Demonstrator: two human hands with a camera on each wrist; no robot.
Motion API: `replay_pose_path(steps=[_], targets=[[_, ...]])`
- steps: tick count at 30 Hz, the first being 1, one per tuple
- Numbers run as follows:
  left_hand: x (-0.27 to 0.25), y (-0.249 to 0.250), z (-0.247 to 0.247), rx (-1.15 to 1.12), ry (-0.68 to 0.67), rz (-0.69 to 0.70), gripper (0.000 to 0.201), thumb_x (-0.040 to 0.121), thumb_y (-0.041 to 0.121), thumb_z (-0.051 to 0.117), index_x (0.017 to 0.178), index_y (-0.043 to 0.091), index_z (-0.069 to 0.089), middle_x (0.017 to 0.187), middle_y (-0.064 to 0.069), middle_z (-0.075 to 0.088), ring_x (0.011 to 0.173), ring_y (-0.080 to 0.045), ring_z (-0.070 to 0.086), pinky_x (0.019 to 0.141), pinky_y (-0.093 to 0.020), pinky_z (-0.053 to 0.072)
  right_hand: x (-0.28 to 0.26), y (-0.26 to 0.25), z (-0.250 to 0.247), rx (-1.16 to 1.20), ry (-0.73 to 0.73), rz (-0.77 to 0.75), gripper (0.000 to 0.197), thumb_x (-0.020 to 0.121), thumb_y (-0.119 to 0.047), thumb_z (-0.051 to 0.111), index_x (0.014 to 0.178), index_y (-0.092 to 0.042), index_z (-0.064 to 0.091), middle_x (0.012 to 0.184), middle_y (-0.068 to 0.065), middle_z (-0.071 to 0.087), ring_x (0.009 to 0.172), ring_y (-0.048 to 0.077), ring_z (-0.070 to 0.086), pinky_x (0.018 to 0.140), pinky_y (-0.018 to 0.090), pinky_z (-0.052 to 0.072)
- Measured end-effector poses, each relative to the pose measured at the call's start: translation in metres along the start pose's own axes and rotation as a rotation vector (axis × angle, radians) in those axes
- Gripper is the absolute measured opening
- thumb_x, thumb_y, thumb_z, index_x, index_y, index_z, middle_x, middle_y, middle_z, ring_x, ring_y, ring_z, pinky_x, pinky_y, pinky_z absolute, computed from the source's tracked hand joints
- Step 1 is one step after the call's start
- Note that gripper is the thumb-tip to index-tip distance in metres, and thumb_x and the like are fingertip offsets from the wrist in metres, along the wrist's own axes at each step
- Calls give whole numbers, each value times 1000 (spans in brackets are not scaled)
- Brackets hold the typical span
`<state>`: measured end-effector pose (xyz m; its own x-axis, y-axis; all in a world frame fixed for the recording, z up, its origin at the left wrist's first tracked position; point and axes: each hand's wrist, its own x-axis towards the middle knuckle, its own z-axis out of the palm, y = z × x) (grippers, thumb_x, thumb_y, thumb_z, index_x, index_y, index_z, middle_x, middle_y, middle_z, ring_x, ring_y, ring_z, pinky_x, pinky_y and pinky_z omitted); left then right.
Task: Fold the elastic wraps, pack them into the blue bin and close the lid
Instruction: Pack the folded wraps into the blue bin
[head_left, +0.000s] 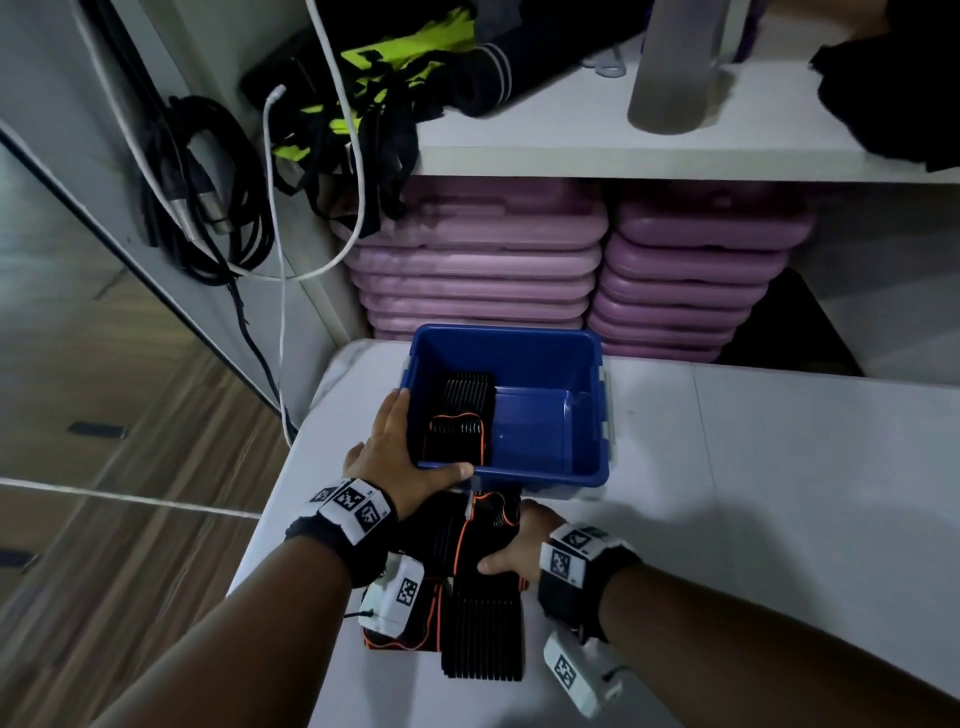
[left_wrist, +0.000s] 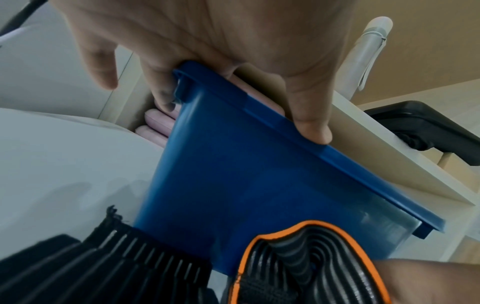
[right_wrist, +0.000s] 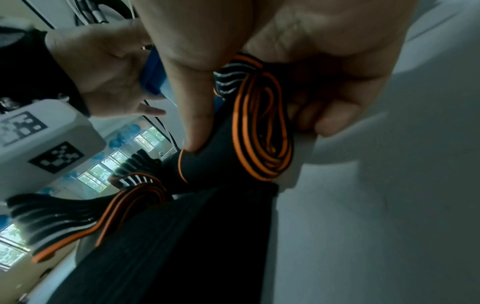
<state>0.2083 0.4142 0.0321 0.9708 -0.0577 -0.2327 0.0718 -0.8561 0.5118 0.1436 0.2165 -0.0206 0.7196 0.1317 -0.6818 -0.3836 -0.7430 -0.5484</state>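
Left hand (head_left: 396, 457) clamps the blue bin's (head_left: 545, 364) near-left corner, thumb along the near rim, its grip on the rim, the bin near the table's (head_left: 753, 467) left edge; folded wraps (head_left: 460, 421) sit inside at left. Just beside it, right hand (head_left: 524, 545) grasps an orange-edged wrap (head_left: 493, 512) atop the loose wraps (head_left: 483, 634) at the near edge.

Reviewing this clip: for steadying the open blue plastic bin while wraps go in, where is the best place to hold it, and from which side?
Probably the near-left corner of the open blue plastic bin, from the left, as the left hand does: its projecting rim gives thumb and fingers a ledge, and this leaves the opening clear for the right hand holding a folded black, orange-edged elastic wrap.
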Motion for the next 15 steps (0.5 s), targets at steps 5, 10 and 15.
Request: replay_pose_path(steps=[5, 10, 15], targets=[[0, 0, 0, -3, 3, 3, 131, 45, 82, 65, 151, 37, 2, 160, 17, 8, 139, -14, 36, 112, -50, 32, -10, 8, -4, 9, 6, -38, 69, 58, -52, 80, 120, -36, 54, 111, -17, 63, 102, 10, 61, 94, 30, 49], [1, -2, 0, -10, 0, 16, 132, 46, 83, 63, 151, 36, 0, 160, 16, 6, 141, -12, 32, 113, -48, 31, -38, 18, -21, -40, 69, -160, 64, 71, -45, 75, 127, -32, 47, 118, -12, 61, 108, 10, 59, 92, 25, 46], [0, -3, -1, -8, 7, 30, 132, 46, 83, 61, 152, 34, -1, 160, 15, 5, 142, -11, 30, 113, -48, 31, -86, 10, -57, 38, 78, -364, 51, 73, -36, 81, 114, -36, 51, 112, -18, 64, 101, -4, 61, 87, 17, 46]])
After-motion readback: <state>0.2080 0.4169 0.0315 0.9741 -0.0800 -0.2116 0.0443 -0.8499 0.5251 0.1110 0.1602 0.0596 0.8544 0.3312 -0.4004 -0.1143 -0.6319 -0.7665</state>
